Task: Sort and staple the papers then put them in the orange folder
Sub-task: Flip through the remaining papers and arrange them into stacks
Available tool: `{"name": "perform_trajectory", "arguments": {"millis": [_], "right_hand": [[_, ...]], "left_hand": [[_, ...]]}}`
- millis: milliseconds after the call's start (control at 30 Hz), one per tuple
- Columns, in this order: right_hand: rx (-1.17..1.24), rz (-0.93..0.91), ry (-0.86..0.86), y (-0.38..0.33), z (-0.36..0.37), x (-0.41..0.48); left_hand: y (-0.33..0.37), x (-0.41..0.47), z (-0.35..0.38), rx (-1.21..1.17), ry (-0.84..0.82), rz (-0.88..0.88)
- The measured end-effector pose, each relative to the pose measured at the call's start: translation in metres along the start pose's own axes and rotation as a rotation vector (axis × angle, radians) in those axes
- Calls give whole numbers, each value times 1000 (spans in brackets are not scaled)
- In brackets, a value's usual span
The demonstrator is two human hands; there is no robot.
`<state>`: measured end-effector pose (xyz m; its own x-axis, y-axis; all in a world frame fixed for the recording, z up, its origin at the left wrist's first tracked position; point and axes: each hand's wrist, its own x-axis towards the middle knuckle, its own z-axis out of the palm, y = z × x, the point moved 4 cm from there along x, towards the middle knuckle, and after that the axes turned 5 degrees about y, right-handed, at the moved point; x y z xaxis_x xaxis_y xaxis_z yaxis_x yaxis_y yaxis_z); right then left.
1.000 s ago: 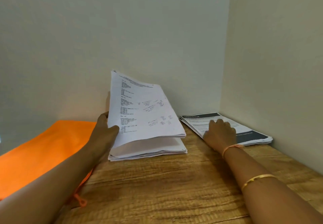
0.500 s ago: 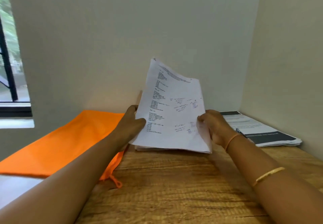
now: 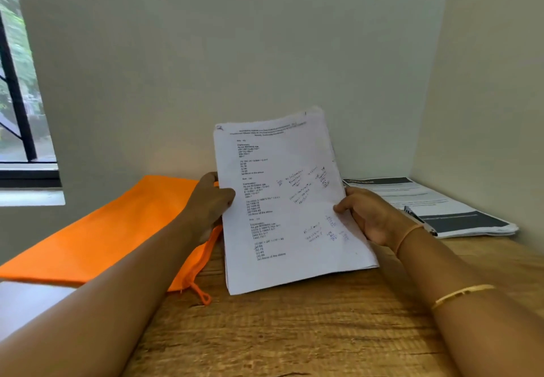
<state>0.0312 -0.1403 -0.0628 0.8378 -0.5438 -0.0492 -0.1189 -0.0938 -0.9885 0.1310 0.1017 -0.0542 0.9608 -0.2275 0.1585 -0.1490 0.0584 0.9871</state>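
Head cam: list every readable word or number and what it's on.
"Explanation:" - top sheet of the held papers, left column.
"As per BODMAS rule" - same sheet, under "Explanation:".
"(e) None of the above" - same sheet, ending the option lists.
Header lines, printed sums and pen notes on that sheet: too blurred.
White title on the dark band of the printed stack at right: too blurred.
No text shows on the orange folder.

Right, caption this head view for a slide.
Left hand and right hand hold the paper stack beside the orange folder.
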Motion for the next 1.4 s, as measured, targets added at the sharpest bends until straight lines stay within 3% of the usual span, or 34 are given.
{"name": "perform_trajectory", "arguments": {"millis": [667, 900, 1067, 1300, 1400], "right_hand": [[-59, 74, -82, 1, -1, -10], [-478, -149, 93, -2, -2, -6], [-596, -188, 179, -2, -4, -3], [-715, -231, 176, -3, 2, -6], [-753, -243, 143, -4, 6, -8]], "left_hand": [[-4, 2, 0, 114, 10, 24], [-9, 1, 3, 540, -10, 125], [-9, 2, -7, 678, 114, 149], [-12, 4, -10, 662, 143, 98], [-14, 3, -6, 451, 82, 24]]}}
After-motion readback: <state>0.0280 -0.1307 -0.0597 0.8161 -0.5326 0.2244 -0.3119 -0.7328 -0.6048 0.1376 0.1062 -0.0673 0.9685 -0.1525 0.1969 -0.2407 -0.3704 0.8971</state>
